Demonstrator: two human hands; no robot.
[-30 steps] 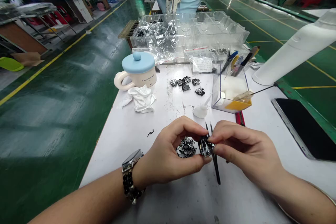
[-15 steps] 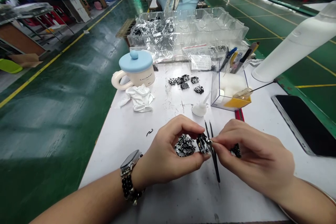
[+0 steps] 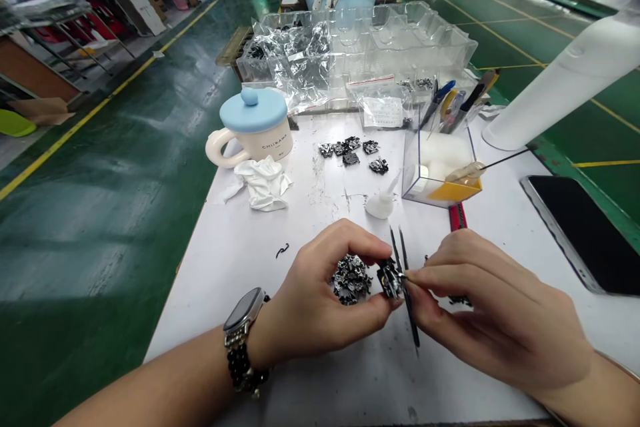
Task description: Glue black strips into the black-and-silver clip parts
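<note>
Between its thumb and index finger, my left hand (image 3: 320, 293) holds a small black and silver part (image 3: 391, 279) above the white table. My right hand (image 3: 493, 307) pinches at the right edge of that part; whatever tiny piece sits in its fingertips is too small to name. Black tweezers (image 3: 411, 313) lie on the table beneath the held part, tips pointing away. A pile of small metal and black pieces (image 3: 351, 280) lies behind my left hand's fingers. More dark pieces show partly behind my right hand.
Several black parts (image 3: 351, 159) lie farther back, near a white dropper bottle (image 3: 380, 205). A lidded mug (image 3: 265, 140) and crumpled tissue (image 3: 265, 183) stand left; a clear pen box (image 3: 440, 177), white bottle (image 3: 560, 80) and phone (image 3: 585, 230) right. Clear trays (image 3: 400, 47) and a seated person are beyond.
My right hand has shifted slightly right and down, its fingertips still at the part. The held part has turned a little in my left hand. The camera view has moved slightly.
</note>
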